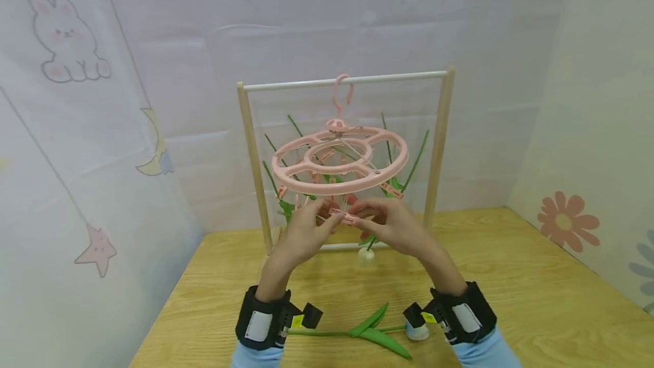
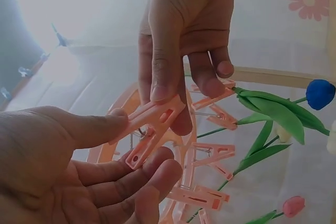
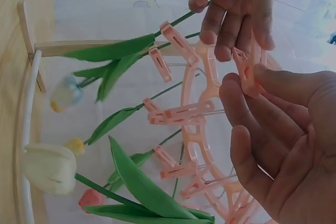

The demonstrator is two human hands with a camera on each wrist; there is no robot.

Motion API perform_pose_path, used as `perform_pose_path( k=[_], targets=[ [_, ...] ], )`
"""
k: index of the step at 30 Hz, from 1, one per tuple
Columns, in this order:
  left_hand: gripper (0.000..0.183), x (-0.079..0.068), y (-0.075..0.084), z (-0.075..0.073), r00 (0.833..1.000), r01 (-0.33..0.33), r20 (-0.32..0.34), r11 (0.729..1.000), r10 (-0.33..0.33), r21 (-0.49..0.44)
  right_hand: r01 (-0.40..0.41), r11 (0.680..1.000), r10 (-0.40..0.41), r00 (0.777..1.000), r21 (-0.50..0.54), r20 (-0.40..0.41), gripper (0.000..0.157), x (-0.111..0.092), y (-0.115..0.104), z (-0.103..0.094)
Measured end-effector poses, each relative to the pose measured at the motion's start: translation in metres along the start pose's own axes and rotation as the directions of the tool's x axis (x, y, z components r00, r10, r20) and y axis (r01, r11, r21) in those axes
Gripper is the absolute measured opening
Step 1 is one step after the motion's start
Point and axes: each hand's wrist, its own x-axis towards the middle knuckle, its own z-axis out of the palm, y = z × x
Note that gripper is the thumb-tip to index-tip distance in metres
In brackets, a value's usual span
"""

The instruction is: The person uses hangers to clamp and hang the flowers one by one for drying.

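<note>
In the head view a round pink clip hanger (image 1: 286,185) hangs by its hook from the white bar of a wooden rack (image 1: 440,146). My left hand (image 1: 302,233) and right hand (image 1: 401,228) meet below its front rim. Between them is one pink clothespin (image 2: 149,121), pinched at one end by the left thumb and fingers and at the other by the right. No stem shows in this clothespin. Other pink clothespins (image 3: 179,44) around the ring hold artificial tulips, blooms downward, including a white tulip (image 3: 50,169) and a blue tulip (image 2: 320,94).
One tulip with a pale blue and white bloom (image 1: 417,331) and green leaves (image 1: 380,338) lies on the wooden table (image 1: 204,305), near my forearms. Printed cloth walls (image 1: 184,44) stand behind and beside the rack. A white lower bar (image 3: 30,114) spans the rack.
</note>
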Motion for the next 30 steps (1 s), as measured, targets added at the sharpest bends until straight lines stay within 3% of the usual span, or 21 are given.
perform_pose_path(
  k=[5,7,9,11,13,15,16,18,20,21,23,27,30],
  targets=[
    [0.029,-0.001,0.000,-0.002,0.999,-0.011,-0.043,1.000,0.012,0.026,-0.049,0.998,0.048,0.999,-0.037,-0.014,0.030,-0.002,0.008,0.003],
    [0.028,-0.001,0.000,-0.003,0.998,-0.005,-0.058,1.000,0.007,0.029,-0.095,0.992,0.100,0.994,-0.084,0.051,0.030,-0.003,0.013,0.007],
    [0.027,-0.002,-0.001,-0.005,0.998,0.001,-0.068,1.000,0.001,0.023,-0.123,0.981,0.150,0.971,-0.151,0.184,0.027,-0.004,0.018,0.015],
    [0.027,-0.003,-0.002,-0.007,0.997,0.010,-0.079,1.000,-0.008,0.019,-0.136,0.965,0.211,0.910,-0.223,0.357,0.023,-0.004,0.023,0.027],
    [0.027,-0.004,-0.003,-0.009,0.995,0.019,-0.095,1.000,-0.017,0.025,-0.140,0.945,0.280,0.813,-0.296,0.511,0.020,-0.004,0.027,0.045],
    [0.027,-0.006,-0.005,-0.012,0.994,0.034,-0.109,0.999,-0.031,0.022,-0.125,0.919,0.349,0.700,-0.375,0.623,0.018,-0.004,0.031,0.066],
    [0.026,-0.007,-0.006,-0.013,0.992,0.044,-0.116,0.999,-0.042,0.016,-0.124,0.904,0.386,0.646,-0.409,0.658,0.019,-0.004,0.033,0.077],
    [0.025,-0.008,-0.007,-0.014,0.990,0.059,-0.127,0.998,-0.057,0.013,-0.134,0.880,0.446,0.562,-0.456,0.697,0.017,-0.007,0.037,0.097],
    [0.025,-0.009,-0.006,-0.015,0.989,0.078,-0.125,0.997,-0.077,0.002,-0.148,0.856,0.494,0.513,-0.495,0.702,0.015,-0.010,0.041,0.112],
    [0.026,-0.009,-0.006,-0.015,0.989,0.084,-0.122,0.996,-0.083,0.001,-0.166,0.844,0.518,0.500,-0.511,0.694,0.014,-0.012,0.042,0.118],
    [0.027,-0.009,-0.005,-0.015,0.989,0.096,-0.115,0.995,-0.094,0.012,-0.187,0.817,0.557,0.501,-0.545,0.663,0.013,-0.015,0.044,0.126],
    [0.028,-0.007,-0.002,-0.016,0.989,0.105,-0.105,0.994,-0.102,0.026,-0.159,0.785,0.576,0.543,-0.599,0.610,0.016,-0.019,0.042,0.132],
    [0.027,-0.007,-0.001,-0.017,0.989,0.104,-0.105,0.994,-0.101,0.022,-0.129,0.776,0.574,0.551,-0.617,0.606,0.019,-0.020,0.041,0.134]
  ],
)
